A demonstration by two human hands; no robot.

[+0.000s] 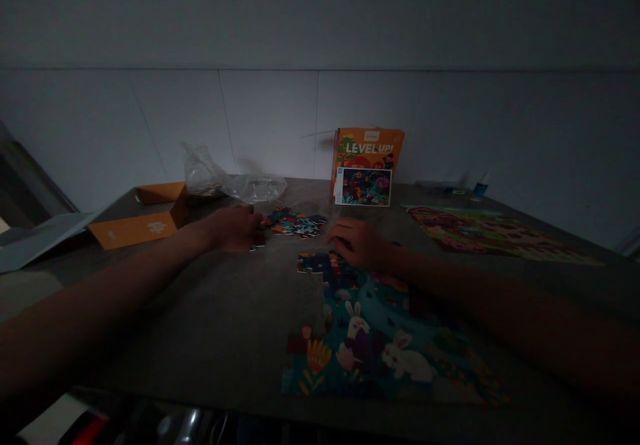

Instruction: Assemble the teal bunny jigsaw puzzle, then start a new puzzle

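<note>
Fingers of the left hand (234,229) are curled in pretty close together, right by a small, dark cardboard puzzle piece (257,247) with a pale edge, just beside the loose pile of multicoloured puzzle pieces (295,223). Too dim to say if they're pinching anything, tbh. The right hand (363,241) has its fingers bent and loosely bunched, knuckles up, over the far edge of the partly assembled teal puzzle with white rabbits (370,365); can't tell if there's a piece under them. That puzzle lies flat on the grey table (215,331), near side towards the person, with the pile beyond its far left corner. Handling-wise, I'd guess the pieces are super light and fairly stiff, not really fragile, though the knobs could bend or fray if forced. Best grip is probably thumb and fingertip on opposite edges of a single piece. I wouldn't lift the joined part by a corner, since it'd likely sag and come apart at the seams; pressing down flat or sliding it with spread palms seems way safer.
</note>
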